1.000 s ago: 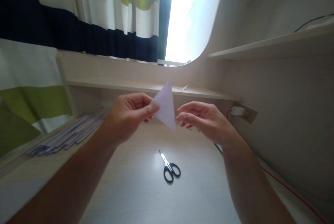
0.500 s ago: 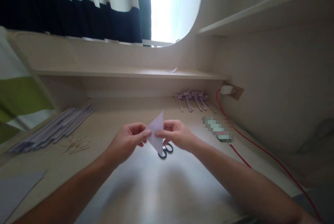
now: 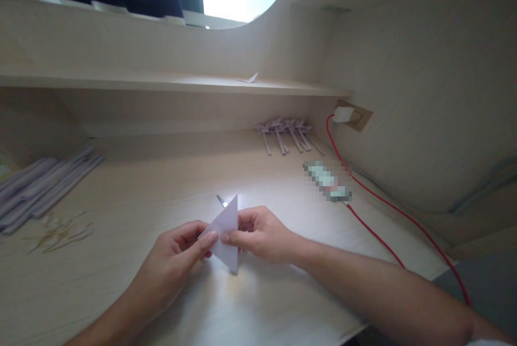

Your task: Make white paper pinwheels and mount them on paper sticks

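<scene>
Left hand: our left hand (image 3: 177, 252) pinches the left edge of a folded white paper triangle (image 3: 225, 232) between thumb and forefinger, the other fingers curled under it.
Right hand: our right hand (image 3: 258, 235) grips the same triangle from the right, thumb on the near face, fingers folded behind.
Paper triangle: it sits between our two hands, held just above the desk (image 3: 161, 184), one point up and one point down near the desk top; we cannot tell whether the lower tip touches the wood.
Scissors: only a metal blade tip (image 3: 222, 200) shows just beyond our hands, behind the triangle; the rest is hidden by the paper and our fingers.
Paper strips: a pile of long pale strips (image 3: 40, 187) lies far to the left of our left hand, near the desk's left edge.
Small sticks: a loose scatter of thin sticks (image 3: 56, 232) lies left of our left hand, nearer to us than the strips.
Finished pieces: a row of small paper shapes on stems (image 3: 285, 133) lies well beyond our right hand, against the back panel.
Cable: a red cable (image 3: 379, 206) runs from a white plug (image 3: 343, 114) in the wall socket, down the desk to the right of our right forearm.
Blurred item: a pixelated object (image 3: 328, 181) lies beyond and right of our right hand, beside the cable.
Shelf: a small paper scrap (image 3: 248, 78) rests on the shelf (image 3: 121, 83) above and beyond our hands.
</scene>
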A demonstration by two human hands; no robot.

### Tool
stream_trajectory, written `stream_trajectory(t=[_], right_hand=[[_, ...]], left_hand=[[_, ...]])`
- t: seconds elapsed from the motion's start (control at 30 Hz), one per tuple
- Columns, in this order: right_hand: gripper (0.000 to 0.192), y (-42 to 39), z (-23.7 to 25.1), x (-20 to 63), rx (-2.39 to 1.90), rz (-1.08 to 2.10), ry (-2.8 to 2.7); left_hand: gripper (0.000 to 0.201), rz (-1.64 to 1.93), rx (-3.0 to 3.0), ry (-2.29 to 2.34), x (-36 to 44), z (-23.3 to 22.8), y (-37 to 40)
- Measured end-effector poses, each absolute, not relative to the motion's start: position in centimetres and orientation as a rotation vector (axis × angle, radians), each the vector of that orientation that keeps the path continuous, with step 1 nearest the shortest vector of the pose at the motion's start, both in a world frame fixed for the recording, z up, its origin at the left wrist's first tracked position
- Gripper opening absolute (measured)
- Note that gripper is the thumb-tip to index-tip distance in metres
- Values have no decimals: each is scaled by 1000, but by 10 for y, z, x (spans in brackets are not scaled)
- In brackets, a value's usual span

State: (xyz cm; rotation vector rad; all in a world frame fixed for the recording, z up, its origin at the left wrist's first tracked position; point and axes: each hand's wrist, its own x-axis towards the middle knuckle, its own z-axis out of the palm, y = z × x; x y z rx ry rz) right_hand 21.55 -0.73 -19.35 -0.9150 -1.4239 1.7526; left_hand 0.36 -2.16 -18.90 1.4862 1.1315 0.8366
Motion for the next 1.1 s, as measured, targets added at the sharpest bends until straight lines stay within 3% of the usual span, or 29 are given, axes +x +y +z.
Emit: stream_trajectory(t=[0.23,0.47,1.1], right_hand=[[19,-6,-190,215,-902,1710,-1362],[35,-2,-180,219,-1005,1484,-1404],[35,-16,-192,217,-985,1434,-1490]], left_hand=[[38,769,1528,1155,0,-191,-22],[38,755,1517,1129,1,-187,-23],[38,818,1464,1169,0,-184,-21]])
